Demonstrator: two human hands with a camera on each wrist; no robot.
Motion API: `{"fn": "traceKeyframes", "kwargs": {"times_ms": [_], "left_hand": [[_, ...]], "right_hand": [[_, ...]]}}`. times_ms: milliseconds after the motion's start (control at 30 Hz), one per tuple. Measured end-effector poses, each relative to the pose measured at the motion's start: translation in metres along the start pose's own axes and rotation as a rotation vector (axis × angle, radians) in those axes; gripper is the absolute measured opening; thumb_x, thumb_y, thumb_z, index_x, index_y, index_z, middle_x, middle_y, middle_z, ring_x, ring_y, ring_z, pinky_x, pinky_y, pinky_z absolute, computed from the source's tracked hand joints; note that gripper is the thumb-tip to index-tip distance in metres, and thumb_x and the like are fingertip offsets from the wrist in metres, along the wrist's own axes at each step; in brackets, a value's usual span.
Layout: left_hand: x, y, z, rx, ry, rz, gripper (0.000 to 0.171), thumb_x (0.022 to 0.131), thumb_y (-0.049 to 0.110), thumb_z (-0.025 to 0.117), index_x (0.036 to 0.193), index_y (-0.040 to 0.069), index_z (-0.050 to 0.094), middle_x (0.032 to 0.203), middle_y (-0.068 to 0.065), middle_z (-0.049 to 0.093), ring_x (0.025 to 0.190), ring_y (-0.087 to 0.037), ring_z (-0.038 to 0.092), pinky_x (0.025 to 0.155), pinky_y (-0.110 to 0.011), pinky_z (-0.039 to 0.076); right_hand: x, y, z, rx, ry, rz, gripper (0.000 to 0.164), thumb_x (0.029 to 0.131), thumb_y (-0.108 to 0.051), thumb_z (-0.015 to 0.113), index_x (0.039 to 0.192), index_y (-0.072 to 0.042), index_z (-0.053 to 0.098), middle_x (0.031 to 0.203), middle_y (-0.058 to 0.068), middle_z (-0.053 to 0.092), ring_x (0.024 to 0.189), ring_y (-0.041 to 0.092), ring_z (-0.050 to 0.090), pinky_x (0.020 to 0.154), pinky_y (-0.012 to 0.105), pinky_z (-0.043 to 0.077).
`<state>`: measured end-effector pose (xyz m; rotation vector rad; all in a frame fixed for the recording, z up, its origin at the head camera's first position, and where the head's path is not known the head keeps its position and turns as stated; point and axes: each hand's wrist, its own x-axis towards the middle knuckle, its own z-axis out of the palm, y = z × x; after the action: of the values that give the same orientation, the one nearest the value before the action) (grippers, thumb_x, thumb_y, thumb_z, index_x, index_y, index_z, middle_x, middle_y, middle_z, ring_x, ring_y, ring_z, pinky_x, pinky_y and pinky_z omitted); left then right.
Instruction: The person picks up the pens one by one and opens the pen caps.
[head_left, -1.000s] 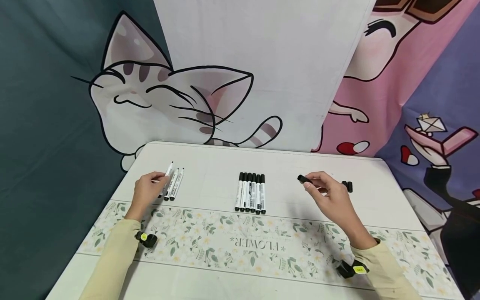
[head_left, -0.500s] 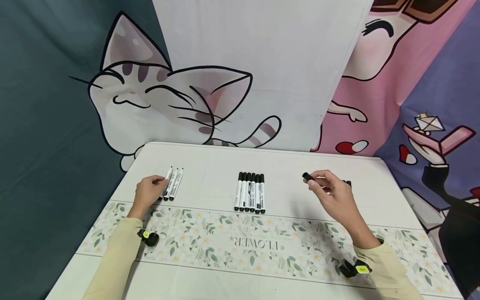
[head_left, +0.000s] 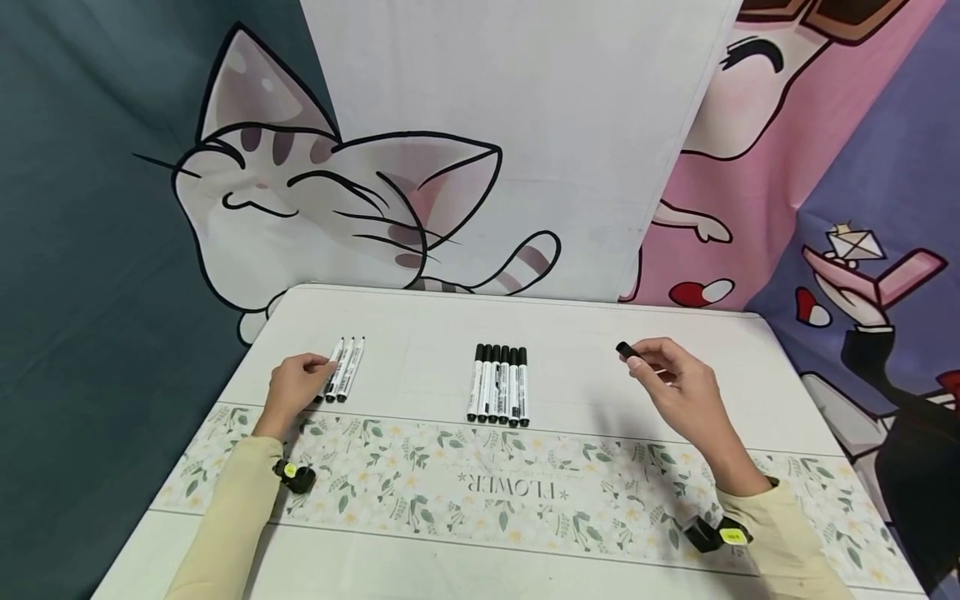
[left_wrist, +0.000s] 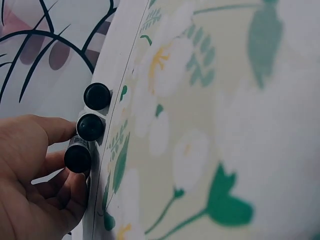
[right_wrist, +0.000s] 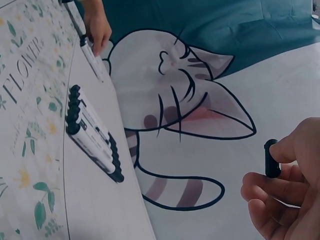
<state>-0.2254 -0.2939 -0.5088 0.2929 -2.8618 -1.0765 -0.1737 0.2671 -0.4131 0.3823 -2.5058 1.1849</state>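
Observation:
In the head view my left hand (head_left: 295, 387) pinches the leftmost of three uncapped white markers (head_left: 348, 371), lying side by side at the table's left. The left wrist view shows their black ends, the held marker (left_wrist: 77, 159) lowest, with my fingers right beside it. On the other side my right hand (head_left: 681, 387) holds a small black marker cap (head_left: 624, 350) between thumb and fingers, raised over the table. The right wrist view shows this cap (right_wrist: 272, 158) upright in the pinch, its underside partly covered by the fingers.
A neat row of several capped black-and-white markers (head_left: 498, 385) lies mid-table between my hands. A flower-printed band (head_left: 420, 483) crosses the white table (head_left: 420, 333) in front of them. Behind the table hangs a backdrop (head_left: 570, 125) with a cartoon cat.
My left hand has lowered its marker level with the other two. The right hand has drifted right with the cap and now hides the two black caps seen earlier on the table.

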Motion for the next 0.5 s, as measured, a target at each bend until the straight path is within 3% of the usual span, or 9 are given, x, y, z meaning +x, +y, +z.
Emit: {"fn": "traceKeyframes", "kwargs": {"times_ms": [200,500], "left_hand": [[0.000,-0.002,-0.002,-0.002,-0.014,0.018,0.042,0.102,0.033,0.062,0.122,-0.003,0.069,0.110,-0.022,0.070,0.095,-0.035,0.067,0.080,-0.049,0.054],[0.000,-0.003,-0.002,-0.001,-0.003,0.034,0.039,0.102,0.032,0.063,0.118,-0.003,0.071,0.107,-0.021,0.071,0.093,-0.034,0.067,0.081,-0.049,0.053]], "right_hand": [[0.001,0.006,-0.005,-0.016,0.020,0.018,0.014,0.101,-0.018,0.068,0.112,-0.010,0.070,0.092,-0.005,0.074,0.082,-0.004,0.065,0.072,0.012,0.048],[0.002,0.013,-0.011,-0.053,0.028,0.036,0.017,0.102,-0.020,0.066,0.113,-0.008,0.069,0.090,0.001,0.073,0.079,-0.004,0.063,0.071,0.011,0.046]]}}
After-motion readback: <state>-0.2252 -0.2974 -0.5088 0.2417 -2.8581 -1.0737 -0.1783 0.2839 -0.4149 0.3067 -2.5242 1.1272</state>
